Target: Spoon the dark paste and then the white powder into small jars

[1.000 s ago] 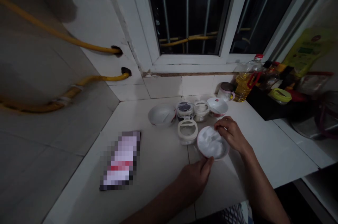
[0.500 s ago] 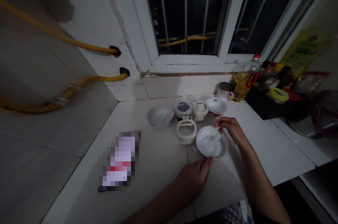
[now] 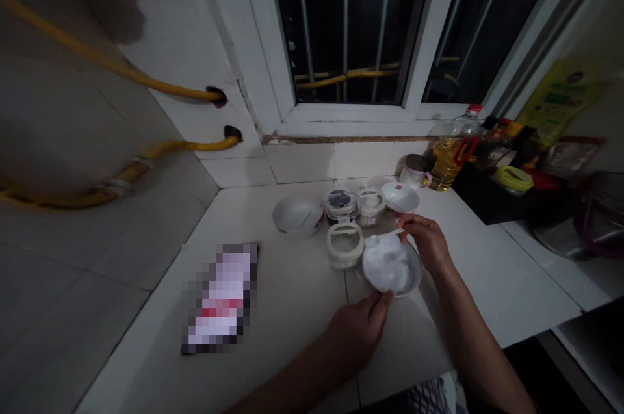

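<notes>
My left hand (image 3: 359,329) grips the near rim of a small pink-edged bowl (image 3: 417,279), thumb on the edge. The bowl holds a white, powdery substance (image 3: 391,270). Whether its base rests on the counter I cannot tell. Closed on the handle of a white spoon (image 3: 394,234), my right hand (image 3: 428,244) is above the bowl's far right side. White stuff heaps at the spoon's tip, near the far rim. Just left of the bowl stands a clear jar with a cream-rimmed lid (image 3: 345,246).
Behind stand two lidded jars (image 3: 341,203), a wide bowl (image 3: 297,216) and another white bowl (image 3: 400,198). A mug (image 3: 415,171), an oil bottle (image 3: 446,157) and a dark box of condiments (image 3: 480,196) line the right. A blurred-out flat item (image 3: 221,297) lies left.
My right hand has lifted the spoon slightly from the middle of the white substance toward the bowl's far rim, and its load now shows. My left hand keeps its hold on the bowl.
</notes>
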